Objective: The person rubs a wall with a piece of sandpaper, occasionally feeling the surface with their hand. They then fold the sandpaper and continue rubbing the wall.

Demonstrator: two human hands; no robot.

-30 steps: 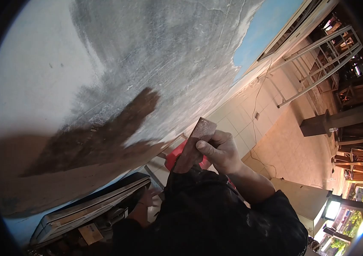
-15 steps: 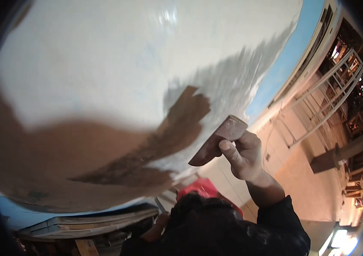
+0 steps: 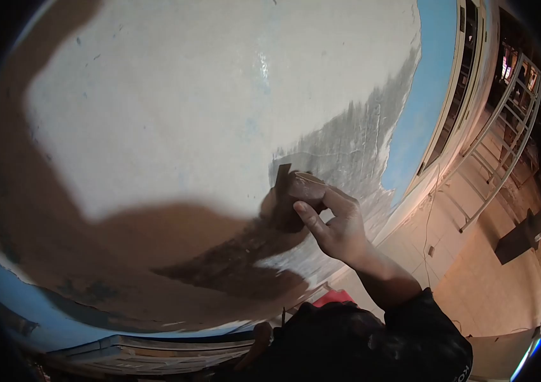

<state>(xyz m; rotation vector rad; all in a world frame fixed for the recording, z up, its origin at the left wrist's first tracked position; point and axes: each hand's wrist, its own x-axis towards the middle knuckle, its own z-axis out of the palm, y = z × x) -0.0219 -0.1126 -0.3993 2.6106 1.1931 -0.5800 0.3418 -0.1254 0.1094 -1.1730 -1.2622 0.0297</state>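
brown sandpaper piece pinched in the right hand, thumb on the near face, fingers curled over the top edge, closed tight on it. paper sits flat against the wall, right at the border where the smooth white filler meets the rough grey patch. hand's shadow falls on the wall just left and below the paper. forearm comes up from lower right out of a black sleeve. left hand low at the bottom edge, near a stack of flat boards, mostly hidden by the dark clothing, cannot tell if it is gripping anything. blue paint band runs along the wall edge to the right of the grey patch. red object peeks out below the right wrist. tiled floor and a metal frame farther right.
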